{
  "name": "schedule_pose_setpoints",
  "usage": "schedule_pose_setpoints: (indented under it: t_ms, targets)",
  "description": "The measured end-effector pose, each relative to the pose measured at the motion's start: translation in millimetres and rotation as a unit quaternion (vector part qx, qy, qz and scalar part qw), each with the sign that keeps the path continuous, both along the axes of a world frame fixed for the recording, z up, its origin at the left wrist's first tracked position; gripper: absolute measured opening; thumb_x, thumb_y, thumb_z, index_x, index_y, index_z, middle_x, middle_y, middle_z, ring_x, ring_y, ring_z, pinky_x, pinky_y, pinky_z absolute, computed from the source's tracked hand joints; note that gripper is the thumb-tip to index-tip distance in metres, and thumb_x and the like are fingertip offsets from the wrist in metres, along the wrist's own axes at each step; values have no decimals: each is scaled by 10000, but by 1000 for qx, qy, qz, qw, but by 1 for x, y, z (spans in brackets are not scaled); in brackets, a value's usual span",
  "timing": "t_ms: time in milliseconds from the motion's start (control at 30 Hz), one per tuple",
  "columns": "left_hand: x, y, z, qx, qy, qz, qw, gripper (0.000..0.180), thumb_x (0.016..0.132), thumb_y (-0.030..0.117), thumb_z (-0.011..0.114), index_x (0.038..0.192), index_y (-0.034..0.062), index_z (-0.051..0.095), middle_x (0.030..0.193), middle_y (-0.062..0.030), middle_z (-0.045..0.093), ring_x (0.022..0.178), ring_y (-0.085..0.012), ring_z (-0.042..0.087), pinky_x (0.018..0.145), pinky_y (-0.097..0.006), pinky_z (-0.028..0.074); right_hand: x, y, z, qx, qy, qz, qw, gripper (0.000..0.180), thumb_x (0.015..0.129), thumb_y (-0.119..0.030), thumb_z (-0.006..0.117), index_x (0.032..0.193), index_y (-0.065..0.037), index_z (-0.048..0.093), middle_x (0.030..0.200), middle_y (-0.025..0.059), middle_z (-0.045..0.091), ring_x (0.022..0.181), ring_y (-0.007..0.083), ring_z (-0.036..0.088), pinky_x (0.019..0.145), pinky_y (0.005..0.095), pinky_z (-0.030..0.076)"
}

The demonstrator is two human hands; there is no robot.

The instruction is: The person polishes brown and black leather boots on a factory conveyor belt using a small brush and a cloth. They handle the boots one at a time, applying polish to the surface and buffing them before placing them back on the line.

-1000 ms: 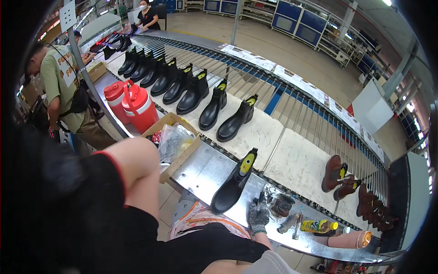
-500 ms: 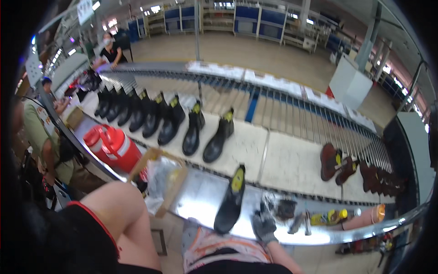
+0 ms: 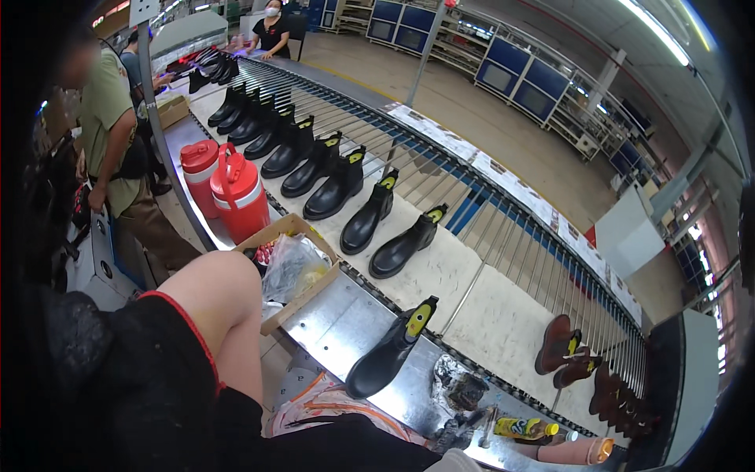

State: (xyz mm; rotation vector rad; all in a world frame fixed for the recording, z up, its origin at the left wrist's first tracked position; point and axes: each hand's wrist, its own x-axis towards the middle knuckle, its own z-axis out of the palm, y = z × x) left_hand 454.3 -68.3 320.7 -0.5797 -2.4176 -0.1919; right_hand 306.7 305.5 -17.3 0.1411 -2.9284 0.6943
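Note:
A single black ankle boot (image 3: pixel 381 358) with a yellow insole lies on the metal ledge in front of me. At the bottom edge, a small grey patch (image 3: pixel 458 462) may be part of my gloved right hand; its fingers do not show. My left hand is not visible. A bent bare limb (image 3: pixel 216 287) edged by black cloth with red trim fills the lower left; I cannot tell whether it is an arm or a leg. Right of the boot are crumpled foil with a dark lump (image 3: pixel 462 391) and a dark tool (image 3: pixel 454 433) of unclear kind.
Several black boots (image 3: pixel 405 242) line the pale conveyor (image 3: pixel 503 303), with brown boots (image 3: pixel 557 344) at the right. Red jugs (image 3: pixel 238 197) and a cardboard box (image 3: pixel 305 295) stand left. A yellow bottle (image 3: pixel 521 427) and pink tumbler (image 3: pixel 578 451) lie right. Two co-workers (image 3: pixel 270 35) (image 3: pixel 110 118) are nearby.
The view has tilted and swung left. My gloved right hand, beside the boot before, has mostly dropped out at the bottom edge. The boot stays on the ledge.

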Motion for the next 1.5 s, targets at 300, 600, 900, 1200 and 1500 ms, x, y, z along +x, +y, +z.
schedule_pose_setpoints:
  t_ms: [300,600,900,1200,1500]
  targets:
    - [10,-4,15,-3,-19,23,1000,186,885,184,537,833,22,612,827,-99,654,803,-191,628,836,-306,430,-1,-4,16,4,-8,-24,1000,424,846,-152,462,1248,-18,452,1254,166,453,1126,302,457,950,376,359]
    - [11,-5,6,-29,-35,-4,999,202,900,170,508,849,10,619,846,-108,664,819,-185,631,830,-291,442,-2,11,34,21,63,-136,988,511,850,-104,419,1352,-22,370,1396,158,355,1258,293,375,1054,376,292]
    - [-30,-6,18,-13,8,-50,999,222,915,156,479,865,-3,626,865,-117,673,835,-179,633,824,-275,455,25,26,48,-609,107,-154,771,454,909,-66,447,1344,25,353,1295,161,444,1146,237,470,967,334,390]
    - [-142,24,-26,265,127,-62,954,247,930,142,450,881,-16,633,884,-126,682,851,-173,636,817,-259,468,47,-3,40,-564,25,-191,803,516,875,-27,507,1350,-51,305,898,77,577,607,92,544,516,238,469]
    - [-311,69,-297,654,-337,-75,673,560,988,448,302,1067,-15,608,1117,-121,629,930,-129,575,755,-219,400,85,28,29,-648,-207,-231,696,505,946,-220,476,1407,-136,288,869,106,629,488,79,513,398,229,439]
